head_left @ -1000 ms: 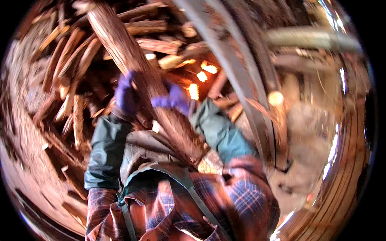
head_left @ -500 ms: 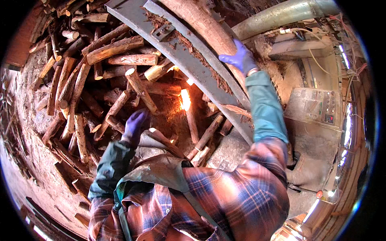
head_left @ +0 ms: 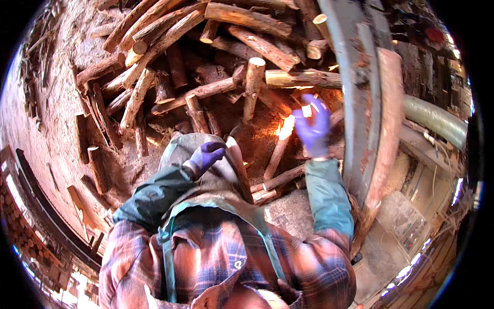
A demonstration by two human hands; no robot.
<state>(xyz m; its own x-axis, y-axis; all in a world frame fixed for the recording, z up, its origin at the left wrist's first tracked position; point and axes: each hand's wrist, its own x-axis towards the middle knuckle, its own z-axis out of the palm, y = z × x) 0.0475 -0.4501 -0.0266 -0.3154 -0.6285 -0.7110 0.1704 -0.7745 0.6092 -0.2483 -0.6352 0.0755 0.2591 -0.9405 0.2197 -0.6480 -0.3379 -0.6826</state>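
Observation:
My left hand (head_left: 207, 156), in a purple glove, hovers in front of my grey apron (head_left: 177, 149), its fingers loosely bent with nothing seen between them. My right hand (head_left: 314, 126), gloved alike, is raised before the log pile, thumb and fingers apart, holding nothing. Just right of it a grey metal rail (head_left: 352, 67) runs away from me, strewn with bark. Along the rail's right side lies a long, thick log (head_left: 390, 110), apart from my hand. A short upright log (head_left: 253, 85) stands left of my right hand.
Cut logs (head_left: 247, 19) lie heaped ahead and to the left. Bright light falls on a slanting log (head_left: 280, 149) below my right hand. A large metal pipe (head_left: 437, 119) and a control panel (head_left: 406, 219) are at the right.
My right hand has come off the long log and moved left of the rail. My left hand has drawn back toward my apron. The view has turned, so the rail appears farther right.

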